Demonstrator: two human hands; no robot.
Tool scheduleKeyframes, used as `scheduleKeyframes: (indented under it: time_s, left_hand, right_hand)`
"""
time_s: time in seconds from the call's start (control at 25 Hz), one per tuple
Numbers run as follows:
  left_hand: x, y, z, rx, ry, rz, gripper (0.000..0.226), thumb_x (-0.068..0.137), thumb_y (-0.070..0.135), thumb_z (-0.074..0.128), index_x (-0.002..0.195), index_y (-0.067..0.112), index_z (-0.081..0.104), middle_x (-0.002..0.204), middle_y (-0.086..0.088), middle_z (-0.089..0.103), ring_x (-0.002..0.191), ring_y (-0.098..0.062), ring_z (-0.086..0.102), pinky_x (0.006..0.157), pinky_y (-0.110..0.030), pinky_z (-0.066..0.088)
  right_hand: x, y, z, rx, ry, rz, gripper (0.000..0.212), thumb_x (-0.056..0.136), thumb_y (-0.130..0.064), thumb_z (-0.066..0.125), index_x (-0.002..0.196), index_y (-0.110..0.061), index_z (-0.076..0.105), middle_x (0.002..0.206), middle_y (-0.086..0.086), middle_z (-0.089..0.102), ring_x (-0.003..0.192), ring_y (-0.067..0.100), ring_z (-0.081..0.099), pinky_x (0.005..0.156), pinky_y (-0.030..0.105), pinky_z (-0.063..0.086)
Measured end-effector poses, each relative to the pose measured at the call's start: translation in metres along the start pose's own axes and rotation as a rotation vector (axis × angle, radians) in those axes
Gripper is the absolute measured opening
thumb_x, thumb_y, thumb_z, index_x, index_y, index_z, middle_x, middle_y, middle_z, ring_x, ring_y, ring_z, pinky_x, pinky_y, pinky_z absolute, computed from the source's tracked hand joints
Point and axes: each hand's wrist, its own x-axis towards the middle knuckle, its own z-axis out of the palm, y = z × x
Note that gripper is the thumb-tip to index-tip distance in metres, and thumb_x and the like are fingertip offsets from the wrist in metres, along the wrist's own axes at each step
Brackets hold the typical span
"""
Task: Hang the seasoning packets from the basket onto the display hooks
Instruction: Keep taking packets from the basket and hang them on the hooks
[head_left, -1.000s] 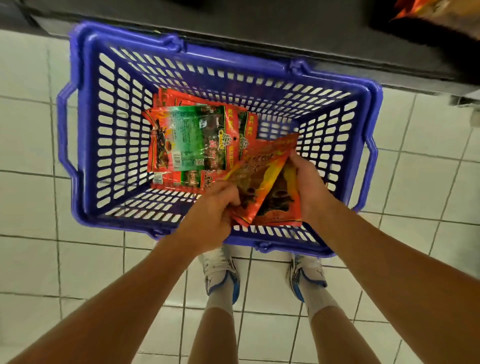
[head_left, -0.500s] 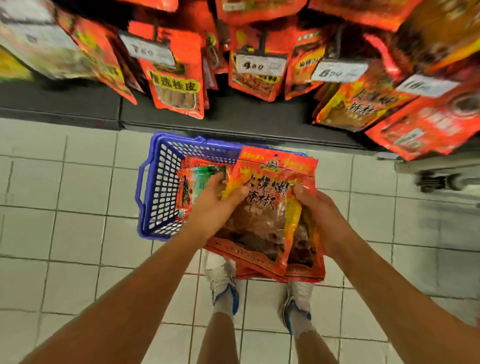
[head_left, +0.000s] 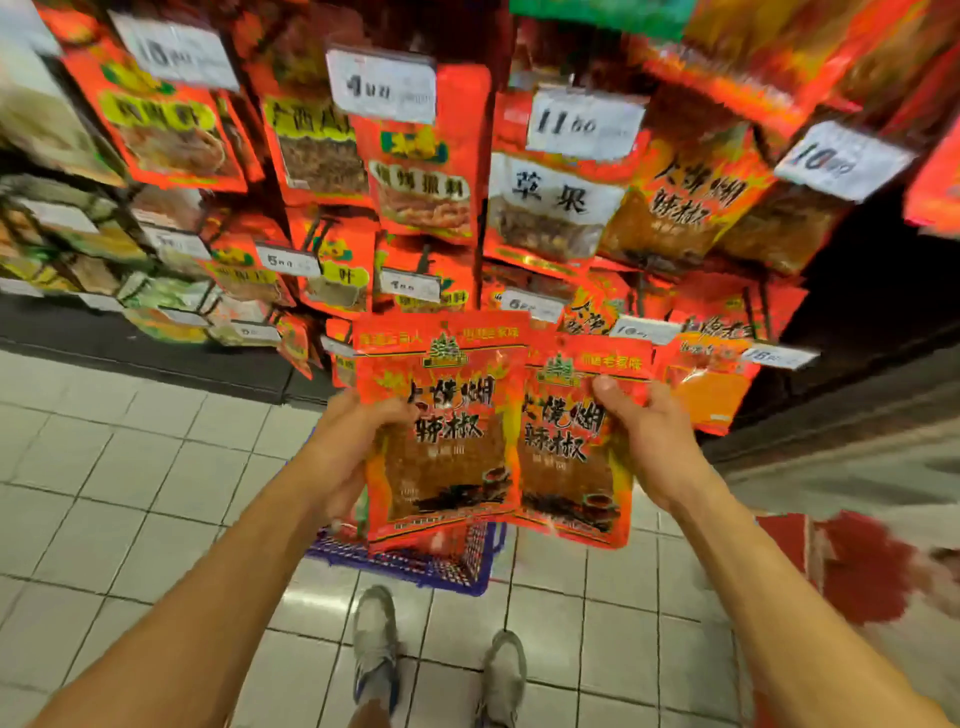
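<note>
Shop aisle, pale square floor tiles (head_left: 130, 467) underfoot, and a wall of display hooks crowded with red-orange hanging packets (head_left: 423, 156) and white price tags (head_left: 382, 85) fills the upper view. Big change from a moment ago: the person was bent over the blue plastic basket (head_left: 457, 569) with both hands down inside it; now they are upright and the packets are lifted clear, up in front of the display. Pick-up looks done, so hanging is what comes next.

Taking the basket as the marker: it sits on the floor just in front of the grey shoes (head_left: 375, 644), mostly hidden, only its near corner peeping out below the lifted goods. Directly above it, the left red seasoning packet with black lettering (head_left: 441, 431) overlaps the right matching red packet (head_left: 571, 447), both upright, fronts to the camera. Whether more packets are stacked behind them, I cannot tell.

Left hand (head_left: 348, 452) curls round the left edge of its packet, thumb on the front. Right hand (head_left: 644, 441) grips the right packet's outer edge, thumb pressed on the front near the top. Both forearms reach forward, slightly raised, elbows low. Up and right of the basket hangs a display packet with the same lettering (head_left: 685, 208), a likely match for the target hook. The hook itself is hidden behind stock.
</note>
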Motion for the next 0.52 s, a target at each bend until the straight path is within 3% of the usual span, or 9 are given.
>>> scheduleKeyframes:
  time_s: [0.08, 0.16, 0.28, 0.4, 0.52]
  left_hand:
    - [-0.041, 0.047, 0.034, -0.025, -0.029, 0.061, 0.012, 0.084, 0.026, 0.075, 0.095, 0.021, 0.073, 0.083, 0.0, 0.074, 0.069, -0.02, 0.07, 0.059, -0.039, 0.059]
    - [-0.067, 0.084, 0.06, 0.009, -0.066, 0.143, 0.015, 0.086, 0.039, 0.071, 0.096, 0.03, 0.077, 0.096, 0.003, 0.079, 0.081, -0.018, 0.075, 0.061, -0.039, 0.06]
    - [-0.106, 0.153, 0.09, 0.08, -0.137, 0.303, 0.012, 0.091, 0.03, 0.068, 0.096, 0.026, 0.078, 0.084, 0.003, 0.077, 0.064, -0.015, 0.071, 0.05, -0.031, 0.055]
    - [-0.135, 0.227, 0.11, 0.13, -0.218, 0.485, 0.011, 0.088, 0.017, 0.071, 0.095, 0.021, 0.079, 0.084, 0.004, 0.077, 0.065, -0.013, 0.068, 0.05, -0.026, 0.053]
    - [-0.159, 0.285, 0.129, 0.146, -0.254, 0.612, 0.02, 0.09, 0.019, 0.07, 0.076, 0.031, 0.078, 0.067, 0.009, 0.069, 0.053, -0.009, 0.06, 0.043, -0.023, 0.046]
  right_hand:
    - [-0.023, -0.063, -0.024, -0.015, 0.037, -0.1, 0.018, 0.092, -0.033, 0.068, 0.077, -0.036, 0.076, 0.081, -0.005, 0.075, 0.076, 0.023, 0.068, 0.07, 0.045, 0.055]
    - [-0.041, -0.113, -0.039, -0.07, 0.093, -0.243, 0.016, 0.087, -0.043, 0.066, 0.08, -0.035, 0.078, 0.082, -0.01, 0.077, 0.082, 0.016, 0.07, 0.079, 0.039, 0.056]
    - [-0.07, -0.188, -0.061, -0.095, 0.187, -0.397, 0.017, 0.083, -0.045, 0.066, 0.076, -0.036, 0.078, 0.076, -0.014, 0.076, 0.077, 0.007, 0.07, 0.073, 0.027, 0.054]
    - [-0.096, -0.259, -0.073, -0.065, 0.239, -0.542, 0.013, 0.083, -0.038, 0.067, 0.078, -0.044, 0.077, 0.075, -0.022, 0.075, 0.07, -0.006, 0.069, 0.064, 0.012, 0.05]
    - [-0.109, -0.317, -0.077, -0.053, 0.322, -0.65, 0.006, 0.078, -0.039, 0.071, 0.078, -0.037, 0.078, 0.076, -0.018, 0.076, 0.071, -0.002, 0.07, 0.064, 0.017, 0.053]
